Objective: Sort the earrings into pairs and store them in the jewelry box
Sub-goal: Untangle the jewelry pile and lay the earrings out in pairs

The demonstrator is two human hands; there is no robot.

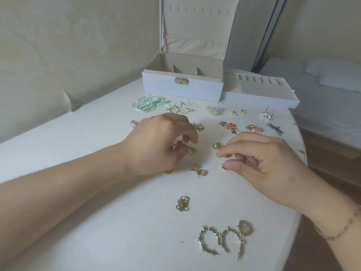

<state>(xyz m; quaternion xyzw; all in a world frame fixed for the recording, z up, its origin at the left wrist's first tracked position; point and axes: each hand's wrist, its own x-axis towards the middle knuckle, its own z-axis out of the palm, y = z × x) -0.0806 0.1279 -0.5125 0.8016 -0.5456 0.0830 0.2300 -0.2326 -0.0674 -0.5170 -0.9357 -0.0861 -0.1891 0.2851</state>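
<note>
earrings lie scattered over the white table (97,133), all of them in front of the jewelry box (182,89), none inside it. the box stands open at the far edge, its lid upright with a row of hooks and a cloth pocket on the inside; the base shows three beige compartments, and what can be seen of them holds nothing. just to the right of the box sits a removed tray (261,90) with a row of ring slots, also bare.

nearest the box runs a row: mint ribbon earrings (148,104), gold twisted wire earrings (180,108), a clear pair (213,110), small pale studs (237,112), and silver ones with red posts (267,114). a step further from the box lie an orange and gold pair (228,127), a pink crystal piece (253,128) and a blue one (274,129).

the left hand (158,145) hovers over the middle, fingers curled, pinching a small gold hook earring (190,150). the right hand (257,159) has its fingers curled too, thumb and forefinger pinching a small gold ring earring (224,166), with a gold ball earring (217,145) just beside its fingertips.

furthest from the box rest a gold chain cluster (182,204) and large pearl-studded hoops (220,239).
</note>
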